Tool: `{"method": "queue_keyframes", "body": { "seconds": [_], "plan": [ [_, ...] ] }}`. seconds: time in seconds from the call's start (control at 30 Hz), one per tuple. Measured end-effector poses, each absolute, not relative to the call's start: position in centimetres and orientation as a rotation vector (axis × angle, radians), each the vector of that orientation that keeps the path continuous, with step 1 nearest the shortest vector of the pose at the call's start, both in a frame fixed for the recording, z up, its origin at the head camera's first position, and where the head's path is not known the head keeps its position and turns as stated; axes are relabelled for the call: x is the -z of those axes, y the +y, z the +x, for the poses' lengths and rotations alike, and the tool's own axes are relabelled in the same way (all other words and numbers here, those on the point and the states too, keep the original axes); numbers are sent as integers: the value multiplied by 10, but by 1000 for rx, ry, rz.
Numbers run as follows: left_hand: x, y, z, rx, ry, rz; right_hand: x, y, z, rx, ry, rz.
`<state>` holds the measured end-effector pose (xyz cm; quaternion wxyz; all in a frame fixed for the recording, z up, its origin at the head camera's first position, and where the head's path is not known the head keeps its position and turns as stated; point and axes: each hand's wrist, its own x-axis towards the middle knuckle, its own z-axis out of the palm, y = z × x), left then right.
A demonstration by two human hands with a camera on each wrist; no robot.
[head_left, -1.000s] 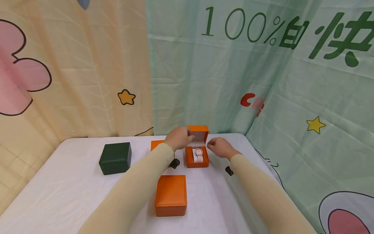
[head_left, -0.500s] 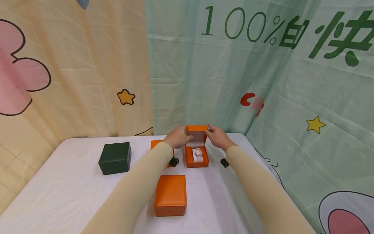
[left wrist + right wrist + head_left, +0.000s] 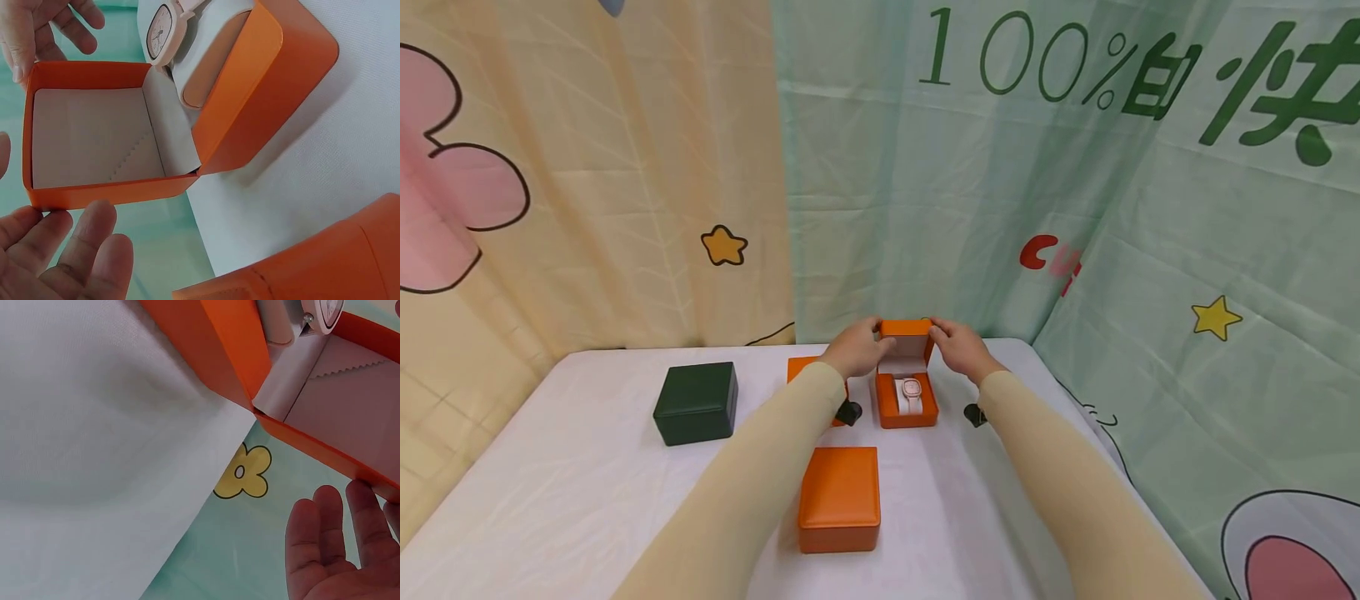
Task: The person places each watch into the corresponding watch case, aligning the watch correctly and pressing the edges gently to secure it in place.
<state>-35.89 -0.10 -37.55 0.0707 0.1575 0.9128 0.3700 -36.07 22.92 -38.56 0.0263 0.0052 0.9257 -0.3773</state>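
Observation:
An orange watch box [image 3: 907, 422] stands at the table's far side with its lid [image 3: 94, 125] raised, pale inside. A watch [image 3: 912, 390] with a pink case and pale strap sits on a white cushion in it. My left hand [image 3: 853, 348] is at the lid's left edge, several fingertips [image 3: 100, 215] against its side and the thumb off the rim. Opposite, my right hand [image 3: 964, 350] meets the lid's right edge; its fingers [image 3: 369, 515] are loosely extended, one touching the side. Within the left wrist view, the right thumb lies at the lid's corner.
A closed orange box [image 3: 838, 500] lies nearer to me. Another orange box [image 3: 801, 368] is partly hidden behind my left forearm. At left sits a dark green box [image 3: 697, 402]. The white table [image 3: 587, 483] ends at printed curtains [image 3: 917, 208] behind.
My right hand has come in from the right of the box and up to the lid's right edge. My left hand has stayed by the left edge. The lid remains raised.

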Motion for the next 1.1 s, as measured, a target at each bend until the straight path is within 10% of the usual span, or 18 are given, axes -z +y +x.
{"method": "queue_keyframes", "body": {
  "seconds": [1.1],
  "plan": [
    [378, 5, -367, -1273, 2775, 326, 383, 229, -359, 1297, 2749, 14]
  ]
}}
